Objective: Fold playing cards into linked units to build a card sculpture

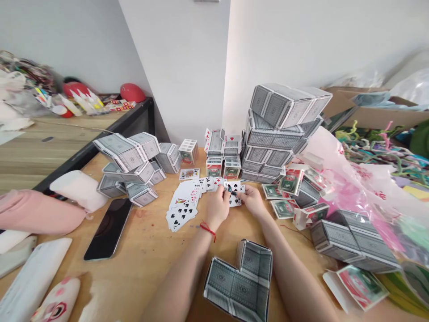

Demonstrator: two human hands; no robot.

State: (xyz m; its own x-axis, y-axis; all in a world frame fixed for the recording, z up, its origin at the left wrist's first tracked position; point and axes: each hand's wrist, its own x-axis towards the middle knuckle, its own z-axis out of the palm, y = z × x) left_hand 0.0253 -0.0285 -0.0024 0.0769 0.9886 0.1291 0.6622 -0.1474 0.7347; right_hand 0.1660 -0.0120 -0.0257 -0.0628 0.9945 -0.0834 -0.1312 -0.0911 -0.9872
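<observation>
My left hand point(217, 206), with a red string on its wrist, pinches playing cards at the right end of a fanned spread of cards point(187, 203) lying face up on the wooden table point(147, 250). My right hand point(253, 200) grips the same few cards point(235, 192), spades showing, from the other side. Both hands meet over the middle of the table. An L-shaped block folded from card backs point(239, 279) lies between my forearms, close to me.
A tall stack of card-back blocks point(281, 129) stands at the back right, more blocks point(129, 163) at the left and near right point(351, 239). Card boxes point(284, 197) are scattered right. A black phone point(109, 228) lies left. Pink plastic bag point(348, 183) sits right.
</observation>
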